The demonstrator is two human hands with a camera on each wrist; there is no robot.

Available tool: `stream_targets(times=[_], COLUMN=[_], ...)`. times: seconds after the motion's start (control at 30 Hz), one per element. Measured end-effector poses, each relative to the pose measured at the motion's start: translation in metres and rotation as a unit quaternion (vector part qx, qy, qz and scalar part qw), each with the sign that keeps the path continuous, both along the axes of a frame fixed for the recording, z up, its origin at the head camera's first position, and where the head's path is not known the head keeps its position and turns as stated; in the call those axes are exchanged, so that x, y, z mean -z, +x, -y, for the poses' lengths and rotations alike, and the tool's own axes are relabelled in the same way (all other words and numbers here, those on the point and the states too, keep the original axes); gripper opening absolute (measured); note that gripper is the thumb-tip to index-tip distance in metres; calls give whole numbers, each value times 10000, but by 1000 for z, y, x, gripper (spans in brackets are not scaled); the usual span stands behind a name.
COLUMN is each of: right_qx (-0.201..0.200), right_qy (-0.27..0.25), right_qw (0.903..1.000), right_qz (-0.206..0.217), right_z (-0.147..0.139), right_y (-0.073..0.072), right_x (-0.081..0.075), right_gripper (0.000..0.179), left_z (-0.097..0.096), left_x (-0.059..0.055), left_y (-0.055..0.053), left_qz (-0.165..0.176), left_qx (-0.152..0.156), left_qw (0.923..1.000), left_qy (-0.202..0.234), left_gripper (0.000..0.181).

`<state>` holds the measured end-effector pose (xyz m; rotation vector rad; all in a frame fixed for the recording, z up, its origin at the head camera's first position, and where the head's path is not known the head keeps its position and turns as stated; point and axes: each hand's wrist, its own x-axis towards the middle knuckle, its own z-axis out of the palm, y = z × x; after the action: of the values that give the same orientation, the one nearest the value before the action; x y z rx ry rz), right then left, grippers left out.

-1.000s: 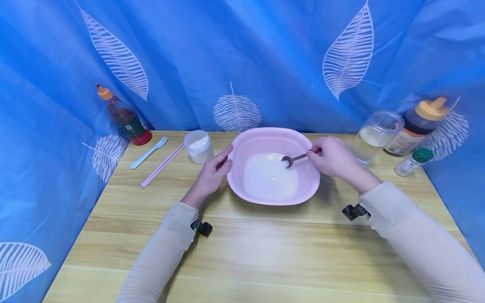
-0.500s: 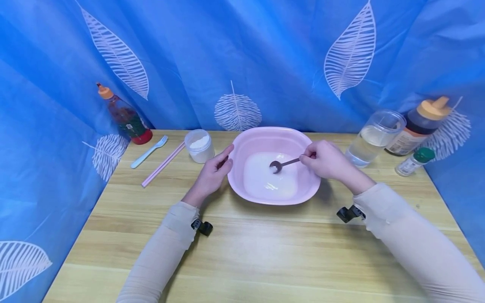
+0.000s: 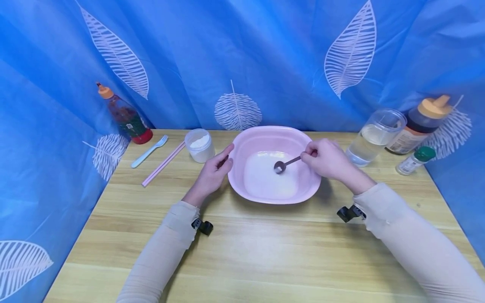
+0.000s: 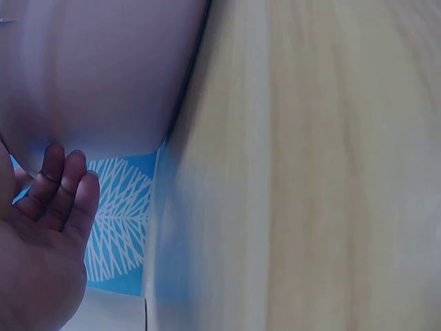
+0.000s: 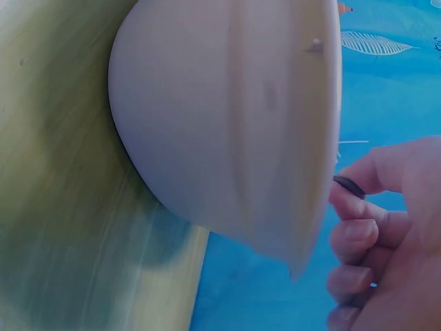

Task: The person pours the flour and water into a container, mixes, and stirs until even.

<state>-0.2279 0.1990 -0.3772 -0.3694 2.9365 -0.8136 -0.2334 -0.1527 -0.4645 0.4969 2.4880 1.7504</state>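
A pink basin [image 3: 242, 195] stands at the back middle of the table with a glossy white layer across its bottom. My right hand [image 3: 329, 159] pinches the handle of a small dark measuring spoon [image 3: 279, 167], whose bowl holds a little white stuff over the basin's inside. In the right wrist view the dark handle end [image 5: 350, 186] shows between thumb and finger, beside the rim. My left hand [image 3: 212, 174] rests against the basin's left side. Its fingers [image 4: 72, 183] touch the outer wall below the rim in the left wrist view.
Left of the basin are a jar of white powder [image 3: 199, 146], pink chopsticks [image 3: 163, 165], a light-blue fork [image 3: 149, 152] and a red sauce bottle [image 3: 129, 118]. At right stand a clear container of liquid [image 3: 373, 141], a dark sauce bottle [image 3: 417, 126] and a green-capped shaker [image 3: 416, 161].
My right hand has moved the measuring spoon left and further into the basin, then slightly back right. The left hand has stayed at the basin's side.
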Motion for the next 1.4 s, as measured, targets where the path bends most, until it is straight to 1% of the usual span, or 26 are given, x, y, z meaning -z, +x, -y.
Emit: stream_targets(times=[0.2, 0.27, 0.33, 0.47, 0.6, 0.87, 1.17, 1.4], right_qx=[-165, -155, -148, -179, -243, -274, -422, -578], right_qy=[176, 224, 226, 137, -18, -263, -164, -35], right_qw=[9965, 9956, 9955, 9972, 9990, 9992, 9973, 9961], right_qz=[-795, -902, -907, -708, -377, 92, 571, 659], right_z=[-2, -4, -5, -6, -4, 4, 12, 13], right_y=[1, 1, 0, -2, -4, -6, -6, -3], right_x=[-3, -2, -2, 1, 3, 9, 16, 14], right_gripper=[23, 22, 23, 23, 23, 23, 28, 27], left_z=[0, 0, 0, 0, 1, 0, 0, 0], left_x=[0, 0, 0, 0, -1, -1, 1, 2], left_y=[-1, -1, -1, 0, 0, 0, -1, -1], left_qz=[-27, -24, -12, 10, 9, 32, 38, 32], left_qx=[25, 23, 33, 30, 21, 52, 51, 54], left_qw=[10000, 10000, 10000, 10000, 10000, 10000, 10000, 10000], left_qy=[50, 47, 42, 40, 61, 70, 76, 71], left_gripper=[52, 52, 52, 52, 53, 53, 52, 53])
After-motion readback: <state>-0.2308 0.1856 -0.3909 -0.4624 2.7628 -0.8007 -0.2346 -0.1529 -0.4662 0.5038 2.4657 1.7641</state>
